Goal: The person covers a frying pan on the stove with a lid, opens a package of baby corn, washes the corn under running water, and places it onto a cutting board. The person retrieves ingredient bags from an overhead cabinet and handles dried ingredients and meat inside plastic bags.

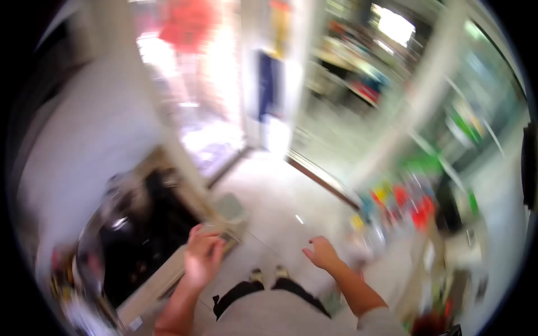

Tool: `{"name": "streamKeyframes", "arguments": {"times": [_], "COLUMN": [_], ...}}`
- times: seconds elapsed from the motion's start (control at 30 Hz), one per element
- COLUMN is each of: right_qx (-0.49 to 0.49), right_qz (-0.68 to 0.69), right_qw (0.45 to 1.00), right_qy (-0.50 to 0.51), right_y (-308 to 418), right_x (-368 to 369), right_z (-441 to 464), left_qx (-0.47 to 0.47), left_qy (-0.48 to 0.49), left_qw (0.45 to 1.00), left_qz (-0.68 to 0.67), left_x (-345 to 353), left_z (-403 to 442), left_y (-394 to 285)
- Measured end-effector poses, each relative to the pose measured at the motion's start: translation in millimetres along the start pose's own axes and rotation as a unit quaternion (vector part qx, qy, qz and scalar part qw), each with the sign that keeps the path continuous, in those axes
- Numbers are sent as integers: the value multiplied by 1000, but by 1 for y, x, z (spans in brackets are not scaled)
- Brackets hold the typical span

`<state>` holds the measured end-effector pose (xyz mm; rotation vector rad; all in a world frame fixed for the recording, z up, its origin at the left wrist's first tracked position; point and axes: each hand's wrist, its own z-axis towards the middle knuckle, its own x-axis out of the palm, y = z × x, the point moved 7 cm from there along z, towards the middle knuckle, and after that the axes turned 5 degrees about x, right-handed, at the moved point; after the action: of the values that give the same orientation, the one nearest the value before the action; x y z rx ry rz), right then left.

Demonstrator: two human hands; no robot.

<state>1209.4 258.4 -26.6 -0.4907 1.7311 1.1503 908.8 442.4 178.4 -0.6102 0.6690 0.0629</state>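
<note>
My left hand (203, 256) hovers beside the edge of a counter (154, 283), its fingers loosely bent and apart, and I see nothing held in it. Over the pale floor, my right hand (323, 253) hangs in the air with thumb and fingers apart, also without anything in it. Motion blurs both hands a little. Below them are my shoes (269, 274) on the floor.
To the left, a black cooktop (148, 241) carries blurred shiny cookware (120, 204). A greyish bin (231, 208) stands at the counter's end. Ahead is a bright doorway (210, 112). Blurred colourful items (400, 204) crowd the right side near a glass partition (347, 129).
</note>
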Motion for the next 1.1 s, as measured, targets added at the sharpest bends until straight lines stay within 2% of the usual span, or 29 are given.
{"name": "streamKeyframes", "arguments": {"times": [0.03, 0.1, 0.17, 0.23, 0.33, 0.47, 0.53, 0.6, 0.63, 0.7, 0.83, 0.87, 0.93, 0.97, 1.03, 1.07, 1.1], "right_qx": [-117, -309, -425, -554, -680, -751, -718, -670, -639, -583, -557, -565, -572, -569, -632, -629, -636], "right_qz": [36, 129, 176, 205, 200, 201, 169, 143, 136, 96, 134, 166, 228, 261, 372, 384, 447], "right_qw": [991, 931, 871, 786, 649, 487, 494, 582, 592, 678, 699, 702, 709, 714, 615, 592, 554], "right_qy": [-53, -146, -175, -186, -277, -397, -461, -437, -471, -437, -428, -400, -344, -314, -288, -326, -298], "right_y": [62, 191, 308, 403, 520, 671, 757, 828, 847, 873, 872, 858, 825, 803, 749, 719, 691], "right_x": [-42, -120, -189, -238, -285, -315, -324, -325, -324, -327, -330, -336, -351, -358, -373, -382, -391], "right_z": [42, 85, 78, 49, -12, -63, -59, -33, -35, -29, -39, -46, -56, -55, -56, -35, -5], "left_qx": [-8, 56, 82, 130, 118, 105, 104, 113, 116, 120, 94, 104, 133, 135, 125, 123, 167], "left_qy": [-9, -57, -91, -103, -138, -170, -174, -180, -181, -202, -182, -182, -180, -160, -170, -189, -214], "left_qw": [1000, 994, 989, 976, 962, 941, 935, 928, 926, 921, 923, 923, 887, 896, 873, 885, 873], "left_qz": [27, 68, 81, 141, 203, 273, 292, 306, 309, 312, 325, 322, 403, 392, 441, 408, 405], "left_x": [-25, -78, -113, -141, -188, -253, -286, -315, -331, -364, -413, -424, -441, -446, -467, -479, -488], "left_z": [9, 30, 21, 3, -35, -81, -100, -118, -126, -141, -154, -152, -143, -140, -112, -98, -79], "left_y": [-18, -66, -88, -103, -113, -120, -117, -112, -108, -106, -88, -88, -94, -80, -94, -97, -107]}}
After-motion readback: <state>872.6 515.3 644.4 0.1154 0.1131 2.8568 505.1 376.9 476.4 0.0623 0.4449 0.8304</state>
